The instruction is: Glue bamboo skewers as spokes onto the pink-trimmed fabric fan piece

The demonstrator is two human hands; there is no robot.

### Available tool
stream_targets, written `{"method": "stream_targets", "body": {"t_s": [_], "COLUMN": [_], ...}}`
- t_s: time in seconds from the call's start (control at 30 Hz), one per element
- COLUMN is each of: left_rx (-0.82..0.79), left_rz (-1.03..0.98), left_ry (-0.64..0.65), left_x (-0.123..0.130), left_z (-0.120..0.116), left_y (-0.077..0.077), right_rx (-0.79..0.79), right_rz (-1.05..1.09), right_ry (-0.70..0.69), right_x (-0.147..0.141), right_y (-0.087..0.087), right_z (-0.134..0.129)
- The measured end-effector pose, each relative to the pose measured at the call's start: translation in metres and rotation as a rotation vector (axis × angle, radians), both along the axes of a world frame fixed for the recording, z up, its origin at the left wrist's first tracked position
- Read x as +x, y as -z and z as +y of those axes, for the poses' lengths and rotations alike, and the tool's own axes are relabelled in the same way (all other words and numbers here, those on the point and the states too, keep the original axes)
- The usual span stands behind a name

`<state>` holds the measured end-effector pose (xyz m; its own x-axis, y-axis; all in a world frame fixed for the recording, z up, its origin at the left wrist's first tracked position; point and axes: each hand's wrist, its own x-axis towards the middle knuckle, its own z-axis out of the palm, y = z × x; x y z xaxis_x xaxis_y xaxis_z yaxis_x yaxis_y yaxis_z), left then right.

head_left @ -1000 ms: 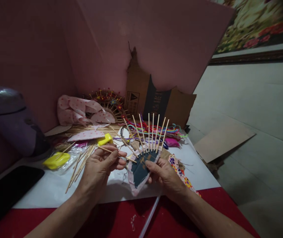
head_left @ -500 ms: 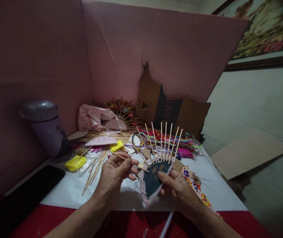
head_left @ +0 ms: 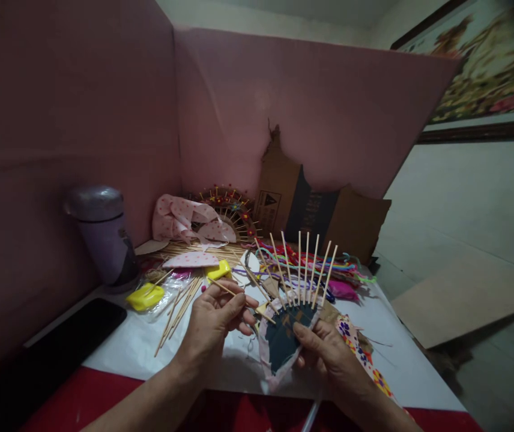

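My right hand grips a dark, fan-shaped cardboard piece by its right edge, thumb on the face. Pale pink cloth wraps the rim of this piece, and several thin wooden sticks spread upward from its curved top. On the left, my left hand pinches one thin wooden stick between thumb and fingers. That stick slants down to the right towards the piece's upper left edge; whether its end touches there I cannot tell. Its middle is hidden behind my fingers.
Loose sticks and yellow packets lie left of my hands. A black phone and a purple tumbler stand farther left. Behind are dotted pink cloth, colourful pipe cleaners and torn cardboard against a pink partition.
The camera view has tilted up and turned slightly left, so everything sits a little lower and farther right. Both hands keep the same holds on the stick and the fan-shaped piece.
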<state>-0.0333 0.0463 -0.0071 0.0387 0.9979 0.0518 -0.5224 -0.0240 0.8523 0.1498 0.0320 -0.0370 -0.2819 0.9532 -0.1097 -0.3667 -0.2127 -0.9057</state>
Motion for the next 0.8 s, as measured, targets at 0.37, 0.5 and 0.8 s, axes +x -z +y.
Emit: {"method": "stream_targets", "body": {"t_s": [0.37,0.5,0.8], "left_rx": [0.024,0.023,0.024], "left_rz": [-0.010,-0.008,-0.015], "left_ry": [0.000,-0.005,-0.017], "left_x": [-0.0024,-0.0022,-0.0014], "left_z": [-0.0020,-0.0025,-0.0046], "left_y": [-0.0016,-0.0026,-0.0041], "right_rx": [0.022,0.026,0.016], "right_rz": [0.020,0.024,0.001], "right_ry": [-0.020,-0.034,-0.032], "right_x": [0.0011,0.0021,0.0019], "right_y": [0.0039,0.0041,0.0027], "right_z": [0.0001,-0.0005,-0.0031]}}
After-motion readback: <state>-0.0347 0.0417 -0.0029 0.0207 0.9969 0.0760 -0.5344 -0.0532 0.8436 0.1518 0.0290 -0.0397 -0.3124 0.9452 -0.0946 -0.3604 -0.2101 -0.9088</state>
